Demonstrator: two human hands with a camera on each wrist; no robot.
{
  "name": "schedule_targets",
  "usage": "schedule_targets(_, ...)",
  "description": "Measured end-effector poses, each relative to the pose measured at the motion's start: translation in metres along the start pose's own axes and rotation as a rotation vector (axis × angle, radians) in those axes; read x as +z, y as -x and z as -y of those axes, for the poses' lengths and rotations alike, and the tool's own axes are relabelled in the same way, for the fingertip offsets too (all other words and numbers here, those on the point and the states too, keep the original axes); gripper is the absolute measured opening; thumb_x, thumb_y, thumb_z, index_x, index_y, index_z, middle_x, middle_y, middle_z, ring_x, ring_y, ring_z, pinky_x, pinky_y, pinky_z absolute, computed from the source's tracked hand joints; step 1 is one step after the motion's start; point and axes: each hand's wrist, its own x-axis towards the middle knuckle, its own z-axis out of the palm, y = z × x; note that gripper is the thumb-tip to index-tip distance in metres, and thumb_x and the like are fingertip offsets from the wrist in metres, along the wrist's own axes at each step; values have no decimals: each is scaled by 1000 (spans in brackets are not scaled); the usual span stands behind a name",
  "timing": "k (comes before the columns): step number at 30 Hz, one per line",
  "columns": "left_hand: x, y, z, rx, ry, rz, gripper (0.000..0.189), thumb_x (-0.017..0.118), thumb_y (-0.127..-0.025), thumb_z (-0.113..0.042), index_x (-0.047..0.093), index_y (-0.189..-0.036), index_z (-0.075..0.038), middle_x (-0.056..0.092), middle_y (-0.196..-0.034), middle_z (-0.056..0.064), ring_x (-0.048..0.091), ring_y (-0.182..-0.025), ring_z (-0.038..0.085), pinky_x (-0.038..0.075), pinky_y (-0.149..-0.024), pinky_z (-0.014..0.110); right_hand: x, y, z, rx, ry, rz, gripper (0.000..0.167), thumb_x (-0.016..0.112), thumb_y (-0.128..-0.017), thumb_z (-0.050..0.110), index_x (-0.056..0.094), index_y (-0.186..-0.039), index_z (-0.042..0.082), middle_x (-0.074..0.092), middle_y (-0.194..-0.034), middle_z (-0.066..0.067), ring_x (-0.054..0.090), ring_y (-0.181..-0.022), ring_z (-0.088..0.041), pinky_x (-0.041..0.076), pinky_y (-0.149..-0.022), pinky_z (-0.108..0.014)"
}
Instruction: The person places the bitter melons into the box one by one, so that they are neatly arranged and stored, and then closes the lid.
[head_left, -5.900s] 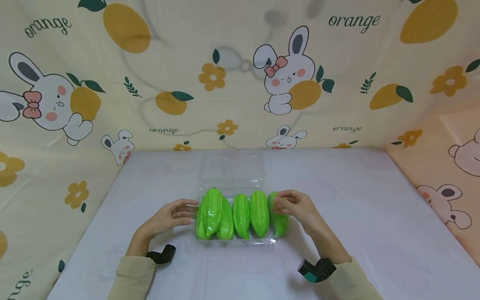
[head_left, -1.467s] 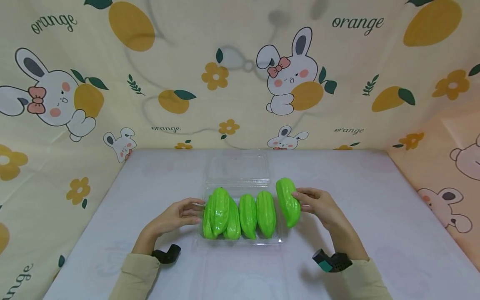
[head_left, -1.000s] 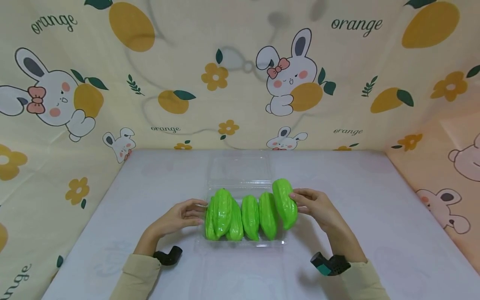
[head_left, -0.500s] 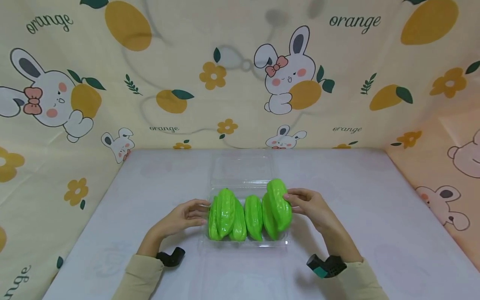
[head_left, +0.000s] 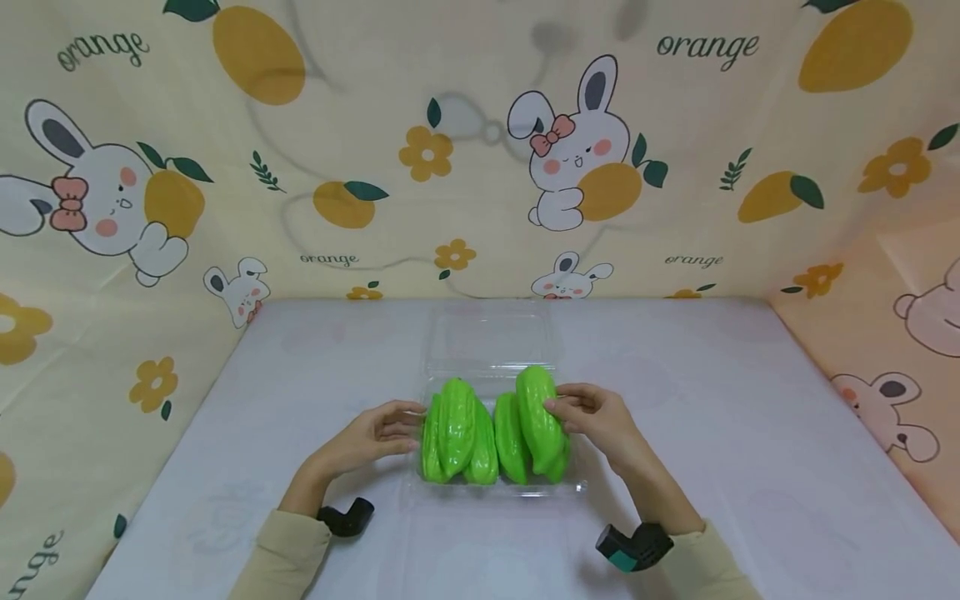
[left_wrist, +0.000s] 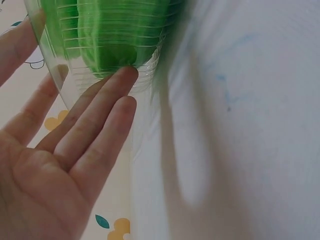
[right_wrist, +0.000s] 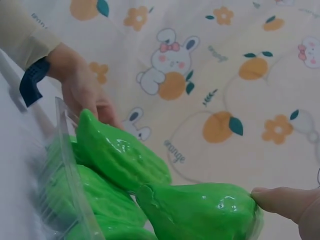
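Observation:
A clear plastic clamshell box (head_left: 573,486) stands mid-table with its lid folded back, filled with several glossy, ridged green bitter melons (head_left: 455,429). My right hand (head_left: 600,421) holds another bitter melon (head_left: 536,408) at its right side, thumb in front; it lies over the right end of the row. In the right wrist view my thumb (right_wrist: 280,202) presses the blunt end of that melon (right_wrist: 200,210). At the box's left wall is my left hand (head_left: 378,437), fingers extended. The left wrist view shows its fingertips (left_wrist: 129,75) against the ribbed plastic side (left_wrist: 75,75).
The transparent lid (head_left: 491,333) lies back toward the rear of the white table (head_left: 690,400). A printed cloth (head_left: 480,192) hangs behind and at the sides. Each wrist carries a black camera mount (head_left: 636,546) beside a beige sleeve (head_left: 281,546).
My right hand has lifted the bitter melon from beside the box's right side and brought it left over the row. The box and my left hand have shifted slightly right.

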Motion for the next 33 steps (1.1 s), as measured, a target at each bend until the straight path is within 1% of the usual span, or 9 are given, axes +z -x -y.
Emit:
schedule_targets(7,2,0,-1,-6,-1,-6,57,64,-93,-20,40,-140,2,47,-141,30,51,-128,45,52,-101,31,7,0,4,12,-6,-23,52,65,-92,27,52,-131,-4,65,-116,-18,62,-83,-3,55,-75,-17)
schedule_targets(13,4,-1,-1,-7,-8,-11,57,64,-93,-22,41,-140,1,47,-142,29,51,-128,45,51,-101,32,14,0,4,12,-1,-64,51,68,-90,26,54,-129,-3,66,-115,-18,62,-84,-5,56,-74,-19)
schedule_targets(19,3,3,1,-6,25,1,58,65,-93,-18,40,-139,4,46,-141,32,51,-127,47,51,-99,23,24,2,2,5,3,-58,52,70,-89,26,55,-129,-3,66,-113,-18,63,-85,-7,56,-74,-19)
schedule_targets(23,3,2,2,3,30,14,59,65,-93,-20,39,-140,5,46,-141,32,51,-127,47,51,-99,23,29,3,3,-18,27,-62,51,71,-88,26,56,-128,0,67,-110,-17,62,-85,-9,52,-72,-19)
schedule_targets(26,4,0,2,11,29,16,59,65,-93,-20,39,-140,4,46,-141,31,51,-127,47,51,-99,23,31,1,6,-46,48,-46,51,71,-87,26,56,-129,0,68,-108,-18,62,-82,-10,52,-70,-20)
schedule_targets(29,4,-1,2,17,43,17,58,64,-93,-19,39,-140,4,45,-141,32,50,-127,47,51,-97,19,33,0,8,-63,60,-32,51,71,-87,24,55,-128,-2,69,-104,-18,63,-77,-11,54,-68,-22)
schedule_targets(33,4,-2,1,19,62,18,59,64,-93,-19,38,-140,4,45,-141,33,50,-128,48,50,-95,16,36,-3,9,-83,93,-43,50,74,-85,22,57,-124,-4,70,-98,-19,65,-72,-11,57,-67,-25)
